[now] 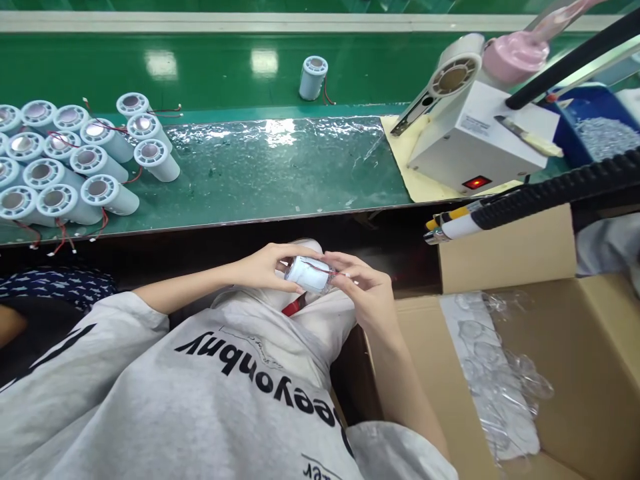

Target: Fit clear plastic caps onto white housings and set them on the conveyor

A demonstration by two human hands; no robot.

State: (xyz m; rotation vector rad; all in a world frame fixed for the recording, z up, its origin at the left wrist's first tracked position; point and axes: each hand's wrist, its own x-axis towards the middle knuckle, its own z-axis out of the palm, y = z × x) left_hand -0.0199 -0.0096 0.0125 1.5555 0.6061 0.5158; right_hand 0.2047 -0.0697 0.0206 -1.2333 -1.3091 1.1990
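Over my lap I hold a light-blue cylinder with a thin red-and-black wire lead [311, 274], tilted on its side. My left hand [267, 267] is closed round its left end, thumb and fingers on opposite sides. At the other end, the fingers of my right hand [367, 283] are closed on the cylinder's rim, beside the wire and its small white plug. Clear film or plastic seems to edge that right end. Many like cylinders [57, 200] stand grouped at the bench's left, with vented round tops and wire leads.
One more cylinder [313, 79] stands on the green belt [215, 73]. On the bench at right sits a white box-shaped device [480, 140] with a lit red switch. Below it, a black hose [550, 190] juts out. An open carton [580, 373] holds clear plastic pieces. A blue bin [575, 143] stands behind.
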